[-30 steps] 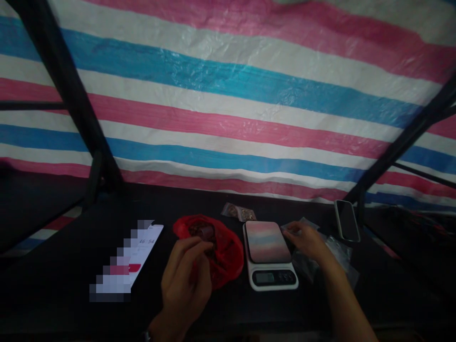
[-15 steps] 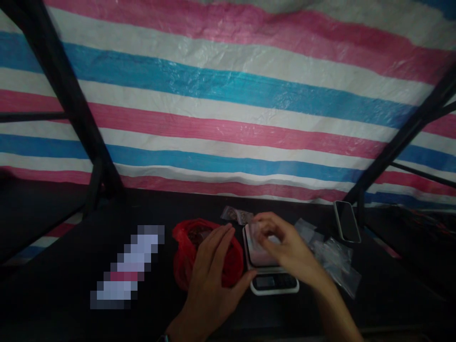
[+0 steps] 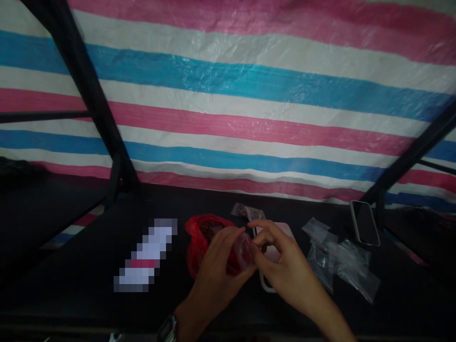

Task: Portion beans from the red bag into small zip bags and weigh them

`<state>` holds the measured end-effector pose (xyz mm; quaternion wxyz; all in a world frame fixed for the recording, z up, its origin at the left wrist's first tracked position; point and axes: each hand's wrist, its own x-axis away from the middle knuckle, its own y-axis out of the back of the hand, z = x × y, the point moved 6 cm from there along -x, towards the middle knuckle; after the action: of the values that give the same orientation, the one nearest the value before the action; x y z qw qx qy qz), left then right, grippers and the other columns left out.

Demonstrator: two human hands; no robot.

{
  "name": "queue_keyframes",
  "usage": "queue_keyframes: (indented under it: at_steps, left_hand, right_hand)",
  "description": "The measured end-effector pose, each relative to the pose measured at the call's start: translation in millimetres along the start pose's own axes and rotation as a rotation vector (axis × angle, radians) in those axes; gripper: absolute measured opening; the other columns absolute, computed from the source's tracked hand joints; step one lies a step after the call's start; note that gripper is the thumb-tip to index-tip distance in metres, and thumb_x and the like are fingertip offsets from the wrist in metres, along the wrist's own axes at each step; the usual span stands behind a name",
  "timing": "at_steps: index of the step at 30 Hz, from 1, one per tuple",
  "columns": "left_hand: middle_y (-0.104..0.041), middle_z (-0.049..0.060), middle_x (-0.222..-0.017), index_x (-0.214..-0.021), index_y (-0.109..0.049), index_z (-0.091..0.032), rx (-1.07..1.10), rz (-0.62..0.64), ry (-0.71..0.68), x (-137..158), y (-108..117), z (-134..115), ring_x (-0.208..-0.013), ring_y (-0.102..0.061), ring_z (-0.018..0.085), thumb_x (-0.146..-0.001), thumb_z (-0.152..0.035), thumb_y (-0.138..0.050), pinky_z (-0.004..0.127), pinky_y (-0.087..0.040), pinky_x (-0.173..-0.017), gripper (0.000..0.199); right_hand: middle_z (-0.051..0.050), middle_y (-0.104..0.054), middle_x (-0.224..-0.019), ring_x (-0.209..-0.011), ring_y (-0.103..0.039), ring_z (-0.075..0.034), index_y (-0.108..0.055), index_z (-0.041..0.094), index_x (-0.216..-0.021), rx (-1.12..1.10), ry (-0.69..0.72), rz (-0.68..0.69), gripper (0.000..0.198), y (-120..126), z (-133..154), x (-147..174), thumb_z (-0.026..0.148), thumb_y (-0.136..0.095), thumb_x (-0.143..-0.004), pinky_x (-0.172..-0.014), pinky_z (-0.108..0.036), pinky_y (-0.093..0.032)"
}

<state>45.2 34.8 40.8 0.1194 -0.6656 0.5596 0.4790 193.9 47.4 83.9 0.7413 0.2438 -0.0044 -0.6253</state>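
Between my two hands is a small clear plastic bag, over the right side of a red plastic bag. My left hand curves around the clear bag's left side, fingers and thumb at its edges. My right hand pinches its right edge with thumb and fingers bent. Small dark brown pieces, too dim to name, show inside the open red bag. Under and behind my right hand lies a small scale with a pink tray; its display is hidden.
Small filled clear bags lie behind the scale. Several flat clear bags are spread to the right, with a phone beyond them. A pixelated strip lies left on the black table. Striped sheeting hangs behind dark frame bars.
My right hand has moved left from above the scale tray, bringing the clear bag to my left hand. My left hand now closes in on the bag. The view has shifted slightly.
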Motion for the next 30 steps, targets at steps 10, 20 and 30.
queue_keyframes:
  at_steps: [10, 20, 30]
  left_hand:
    - [-0.072, 0.007, -0.13, -0.134, -0.059, -0.028, 0.121, 0.06, 0.06, -2.1, 11.2, 6.7, -0.123, -0.068, 0.023, -0.092, -0.026, -0.078, 0.039, -0.058, -0.106, 0.046]
    - [-0.075, 0.012, -0.121, -0.139, -0.056, -0.02, -0.162, 0.072, -0.219, 8.3, 27.1, -10.4, -0.12, -0.068, 0.026, -0.098, -0.014, -0.062, 0.043, -0.057, -0.105, 0.042]
    - [-0.08, 0.006, -0.103, -0.111, -0.07, -0.022, 0.117, -0.271, 0.44, 9.5, 56.4, 45.7, -0.091, -0.078, 0.023, -0.093, -0.044, -0.072, 0.034, -0.065, -0.078, 0.029]
  right_hand:
    - [0.002, -0.07, -0.079, -0.072, -0.066, -0.016, -0.07, 0.025, -0.113, 0.131, 0.085, -0.048, 0.027, -6.8, 21.9, 1.1, 0.019, -0.06, -0.089, -0.069, -0.025, -0.053]
    - [0.004, -0.064, -0.073, -0.066, -0.062, -0.014, -0.07, 0.027, -0.111, 0.185, 0.054, -0.08, 0.032, -16.0, 29.4, 4.0, 0.014, -0.062, -0.083, -0.066, -0.024, -0.052]
    - [-0.003, -0.075, -0.098, -0.092, -0.071, -0.02, -0.068, 0.025, -0.118, 0.28, 0.014, 0.055, 0.022, -24.8, 3.1, -3.8, 0.023, -0.059, -0.098, -0.087, -0.032, -0.054]
